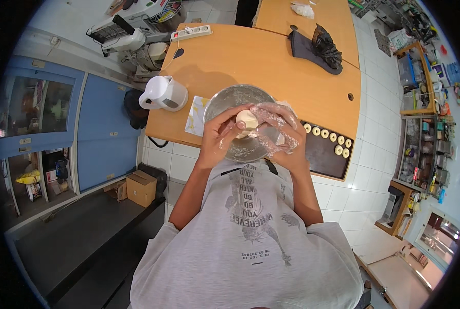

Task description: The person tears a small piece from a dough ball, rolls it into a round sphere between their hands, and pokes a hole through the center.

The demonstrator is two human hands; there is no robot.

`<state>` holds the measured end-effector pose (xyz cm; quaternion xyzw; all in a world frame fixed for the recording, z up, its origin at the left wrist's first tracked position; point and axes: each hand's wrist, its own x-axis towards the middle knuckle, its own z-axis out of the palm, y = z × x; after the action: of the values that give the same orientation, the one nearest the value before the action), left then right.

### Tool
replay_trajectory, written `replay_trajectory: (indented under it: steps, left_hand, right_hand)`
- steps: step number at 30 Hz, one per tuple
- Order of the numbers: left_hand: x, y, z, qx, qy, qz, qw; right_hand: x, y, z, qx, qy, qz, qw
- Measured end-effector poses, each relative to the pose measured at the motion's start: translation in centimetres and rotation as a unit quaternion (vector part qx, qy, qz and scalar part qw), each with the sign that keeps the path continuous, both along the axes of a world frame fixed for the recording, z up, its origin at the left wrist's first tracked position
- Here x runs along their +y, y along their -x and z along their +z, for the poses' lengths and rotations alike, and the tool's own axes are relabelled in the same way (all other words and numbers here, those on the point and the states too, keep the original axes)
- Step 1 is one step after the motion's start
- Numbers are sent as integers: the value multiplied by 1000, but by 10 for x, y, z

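Observation:
A pale, smooth ball of dough (247, 120) is held over a metal mixing bowl (229, 97), whose inner wall is smeared with flour or dough. My left hand (221, 135) grips it from the left, thumb in front and fingers behind. From the right, my right hand (280, 126) curls its fingertips against the dough; white flour or dough coats those fingers. Between the hands, part of the ball's underside is hidden. To the right of the bowl lies a dark baking tray (322, 156), with several ring-shaped dough pieces (324, 133) along its far side and right end.
On the wooden table (224, 51), a white electric kettle (168, 93) and a patterned sheet (195, 117) are left of the bowl. A power strip (191, 32) lies along the far left edge. Far right, a black plastic bag (326, 47) rests on a dark pad (304, 47).

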<state>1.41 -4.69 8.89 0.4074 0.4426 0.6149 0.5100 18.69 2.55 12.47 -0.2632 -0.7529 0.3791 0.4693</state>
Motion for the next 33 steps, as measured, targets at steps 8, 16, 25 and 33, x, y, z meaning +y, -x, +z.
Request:
replay_trajectory:
  steps: [8,16,25,33]
  left_hand:
    - [-2,-4,6,-22,26,-33,999]
    - [-2,-1,2,-2,-24,-11,1000]
    - [-5,2,8,-16,15,-50,998]
    - [-6,4,2,-57,-3,-61,996]
  right_hand:
    - [3,-18,-25,-40,-72,-1,997]
    - [2,-13,-6,3,50,48,998]
    - [4,-26,-13,-70,-50,55,995]
    - [1,-20,-1,-12,24,40,999]
